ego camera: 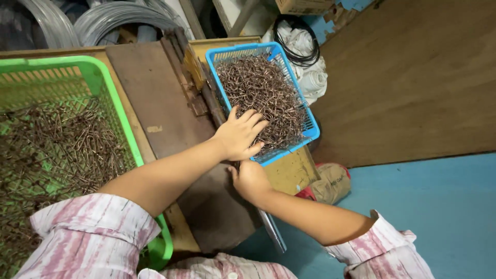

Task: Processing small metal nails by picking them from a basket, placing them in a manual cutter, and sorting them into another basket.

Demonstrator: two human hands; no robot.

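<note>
The left hand [239, 135] lies open, fingers spread, on the heap of bent wire hooks [261, 93] at the near end of the blue basket [310, 132]. The right hand [250, 180] sits just below it at the basket's near edge, on a dark board [155, 98]; whether it grips anything I cannot tell. A green basket [116, 103] of straight wire pieces [57, 150] stands to the left.

Blue basket [305, 120] and green basket [111, 98] are glossy plastic mesh; the hooks [263, 88] are dull brown metal wire; the desk [155, 98] is worn, matt wood.
</note>
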